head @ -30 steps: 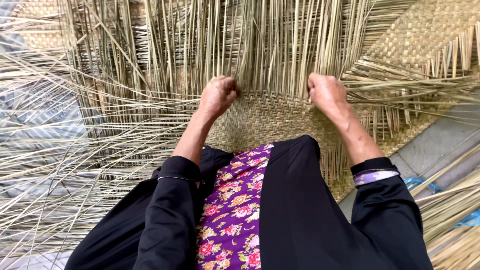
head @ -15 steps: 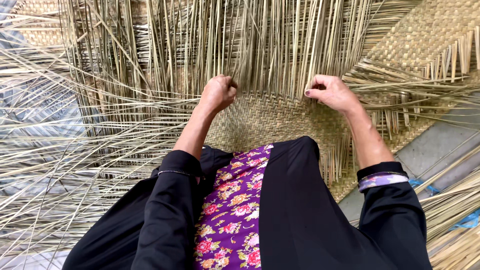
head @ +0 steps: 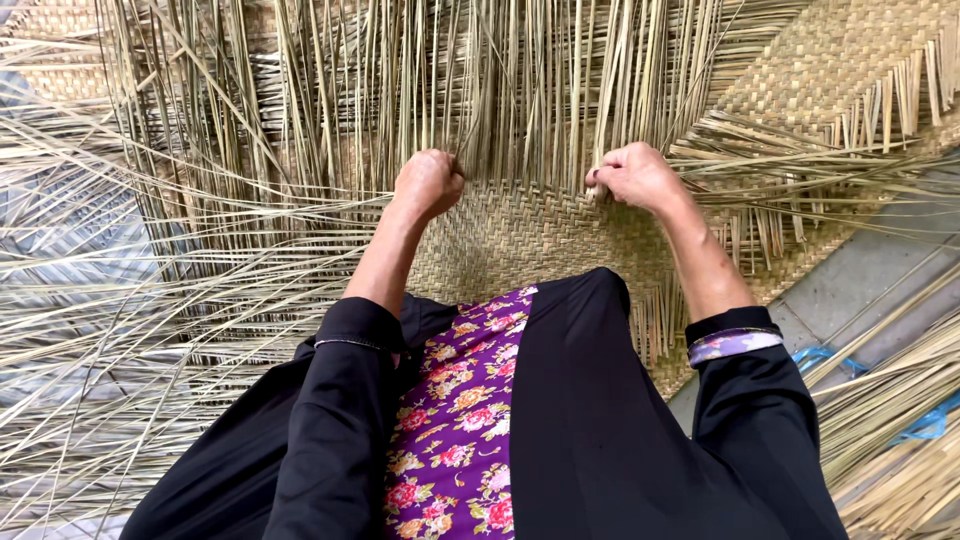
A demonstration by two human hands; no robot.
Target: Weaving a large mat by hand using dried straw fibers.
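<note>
Strands of dry straw [head: 500,90] stand loose across the top of my view, running from ten o'clock round to one o'clock, and both of my hands sit right at their base where the finished weave ends. My left hand [head: 428,183] is balled into a fist at the edge of the woven mat [head: 520,240], knuckles up; I judge it is closed on a strand or two, though the fingers hide what they pinch. My right hand [head: 635,175], at about one o'clock from my lap, is curled shut with a pale strand [head: 612,90] rising from between thumb and forefinger. The mat spreads under my knees, black trousers and a purple flowered cloth [head: 455,420] lying over it. More loose straw fans out at nine o'clock [head: 120,330], and a bundle [head: 890,420] lies at four o'clock on the grey floor [head: 860,280].

Risk as I read it — the strands look brittle, so a hard tug at the fold could snap one, or a slack grip could let the last row loosen
</note>
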